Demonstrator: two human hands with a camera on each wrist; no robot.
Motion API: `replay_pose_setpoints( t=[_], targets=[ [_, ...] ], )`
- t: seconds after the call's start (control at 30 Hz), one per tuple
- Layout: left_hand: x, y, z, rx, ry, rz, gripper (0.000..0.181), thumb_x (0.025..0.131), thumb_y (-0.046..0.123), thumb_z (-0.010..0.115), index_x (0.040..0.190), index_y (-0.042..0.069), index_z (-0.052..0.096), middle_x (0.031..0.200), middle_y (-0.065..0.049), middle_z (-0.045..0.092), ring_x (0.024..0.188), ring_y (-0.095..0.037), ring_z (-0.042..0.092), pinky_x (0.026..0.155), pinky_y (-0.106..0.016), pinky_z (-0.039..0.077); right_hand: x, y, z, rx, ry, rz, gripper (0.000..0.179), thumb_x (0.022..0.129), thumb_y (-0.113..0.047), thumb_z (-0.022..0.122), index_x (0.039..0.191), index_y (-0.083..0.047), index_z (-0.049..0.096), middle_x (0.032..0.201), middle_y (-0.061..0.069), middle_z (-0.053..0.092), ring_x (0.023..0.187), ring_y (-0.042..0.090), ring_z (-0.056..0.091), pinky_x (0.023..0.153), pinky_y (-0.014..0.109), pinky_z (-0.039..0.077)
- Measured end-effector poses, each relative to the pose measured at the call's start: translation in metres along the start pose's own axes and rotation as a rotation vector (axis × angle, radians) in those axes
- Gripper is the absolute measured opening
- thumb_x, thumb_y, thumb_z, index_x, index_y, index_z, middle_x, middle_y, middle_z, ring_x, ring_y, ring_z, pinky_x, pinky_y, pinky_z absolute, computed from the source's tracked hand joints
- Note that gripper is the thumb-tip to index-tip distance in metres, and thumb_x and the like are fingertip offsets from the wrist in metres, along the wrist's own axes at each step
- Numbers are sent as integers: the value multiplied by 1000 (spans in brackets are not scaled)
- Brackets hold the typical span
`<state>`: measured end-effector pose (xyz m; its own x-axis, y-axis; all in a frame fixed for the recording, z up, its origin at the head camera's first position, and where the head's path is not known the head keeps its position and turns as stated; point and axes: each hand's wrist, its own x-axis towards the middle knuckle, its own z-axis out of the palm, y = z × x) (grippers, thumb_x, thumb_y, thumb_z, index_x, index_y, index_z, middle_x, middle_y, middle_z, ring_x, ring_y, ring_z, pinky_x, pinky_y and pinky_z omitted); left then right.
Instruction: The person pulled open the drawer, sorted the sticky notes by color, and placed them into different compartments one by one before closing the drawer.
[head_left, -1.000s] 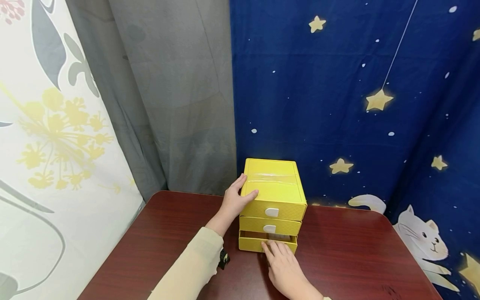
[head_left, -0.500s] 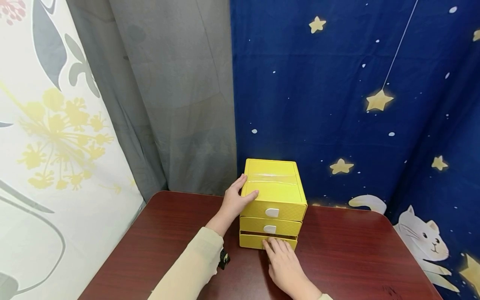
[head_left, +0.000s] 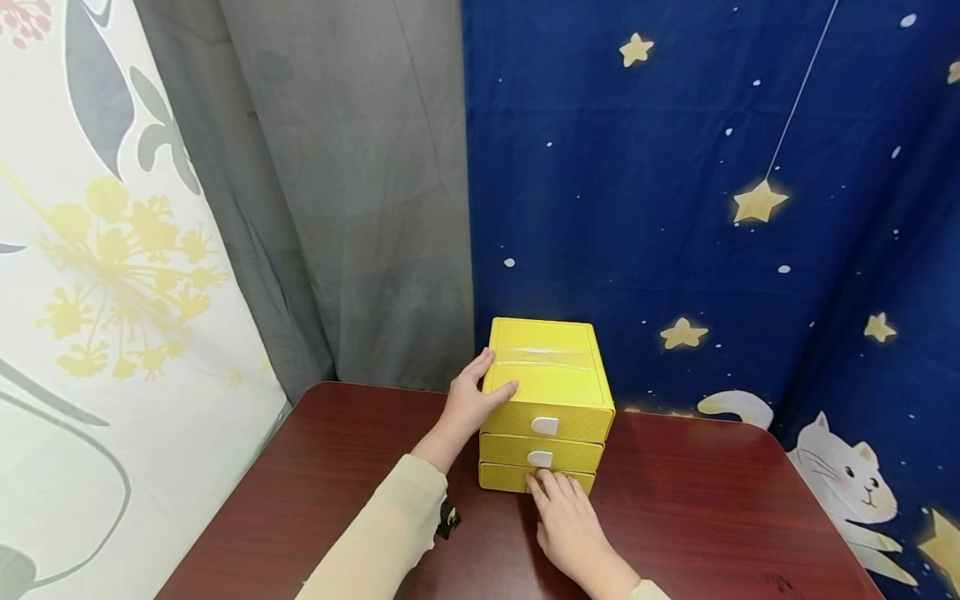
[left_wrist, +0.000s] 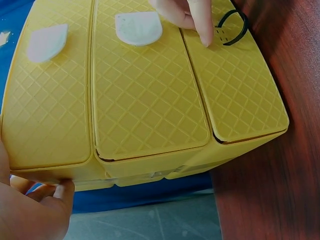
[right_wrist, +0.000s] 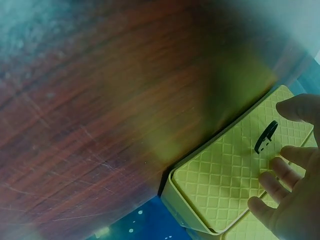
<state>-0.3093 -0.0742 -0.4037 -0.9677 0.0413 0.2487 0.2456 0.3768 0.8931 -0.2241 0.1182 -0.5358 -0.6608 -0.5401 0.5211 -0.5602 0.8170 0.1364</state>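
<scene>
A yellow three-drawer storage box point(head_left: 551, 383) stands on the table, with white tabs on its upper two drawers. My left hand point(head_left: 467, 404) holds the top left edge, thumb on the lid and fingers along the side. At the front, my right hand point(head_left: 567, 525) has its extended fingertips against the bottom drawer point(head_left: 504, 477). That drawer sits flush under the middle one point(left_wrist: 150, 100). A black loop pull point(right_wrist: 260, 142) shows on its front in the right wrist view, close to the fingers. In the head view the right hand hides the loop.
The dark red wooden table point(head_left: 360, 450) extends on both sides of the box. Behind it hang a grey curtain point(head_left: 375, 208) and a blue star-patterned curtain point(head_left: 570, 208). Clear tape point(head_left: 543, 357) runs across the lid.
The bottom drawer, part way out a second ago, has slid back into the box. My right hand has moved forward with it; the left hand has stayed in place.
</scene>
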Motion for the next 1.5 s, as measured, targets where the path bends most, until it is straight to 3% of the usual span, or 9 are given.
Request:
replay_pose_setpoints(
  t=[0.8, 1.07, 1.33, 1.5],
  targets=[
    [1, 2, 1, 2, 1, 16, 77, 82, 39, 72, 145, 11, 38, 153, -1, 32, 142, -20, 27, 111, -40, 33, 2, 1, 0, 10, -42, 24, 68, 61, -20, 77, 126, -9, 58, 118, 6, 54, 108, 25, 52, 92, 43, 43],
    [2, 1, 2, 6, -4, 23, 76, 82, 39, 71, 145, 11, 38, 153, -3, 31, 142, -20, 28, 111, -40, 32, -8, 2, -3, 99, -36, -5, 66, 62, -18, 77, 125, -10, 60, 118, 5, 57, 108, 23, 55, 88, 40, 45],
    [5, 0, 1, 27, -4, 18, 77, 82, 40, 71, 145, 12, 38, 153, -2, 32, 141, -18, 28, 111, -38, 32, -25, 9, -19, 211, -150, -24, 60, 70, -20, 75, 128, -14, 59, 120, 3, 57, 109, 21, 55, 88, 44, 47],
    [4, 0, -4, 76, 7, 23, 78, 81, 42, 72, 145, 12, 38, 153, 1, 33, 141, -18, 29, 111, -38, 33, -31, 19, -35, 301, -317, 4, 56, 78, -22, 71, 132, -17, 55, 124, 0, 54, 112, 19, 53, 89, 47, 46]
  ],
)
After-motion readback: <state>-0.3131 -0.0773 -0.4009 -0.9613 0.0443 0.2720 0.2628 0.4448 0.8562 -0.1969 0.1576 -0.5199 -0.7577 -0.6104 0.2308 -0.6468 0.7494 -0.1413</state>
